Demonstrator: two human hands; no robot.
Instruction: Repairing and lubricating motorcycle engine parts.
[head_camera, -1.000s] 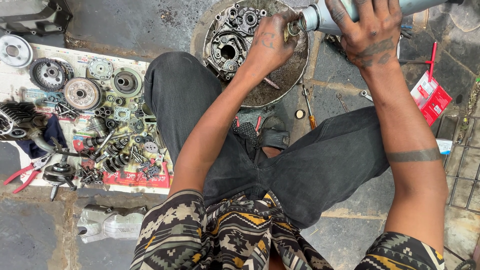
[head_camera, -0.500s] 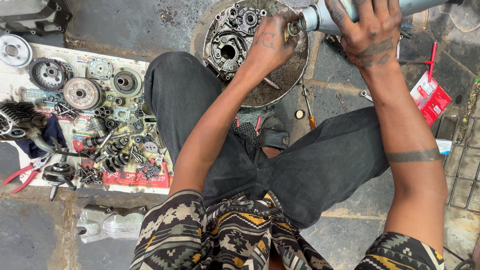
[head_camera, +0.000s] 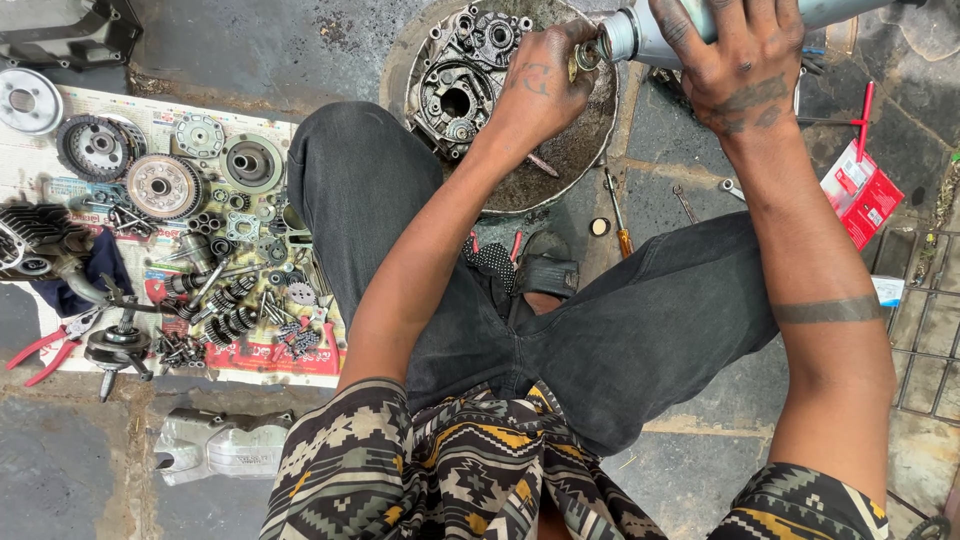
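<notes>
Left hand (head_camera: 540, 85) pinched on bottle cap (head_camera: 588, 55); grey bottle (head_camera: 660, 30) gripped by right hand (head_camera: 735, 65). Cap not yet off; engine case (head_camera: 465, 75) waiting in pan (head_camera: 560, 170).

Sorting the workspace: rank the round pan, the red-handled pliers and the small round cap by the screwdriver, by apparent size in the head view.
1. Round pan, clearly largest.
2. Red-handled pliers.
3. Small round cap, smallest.
All lie on the ground, so camera distance hardly skews this.
</notes>
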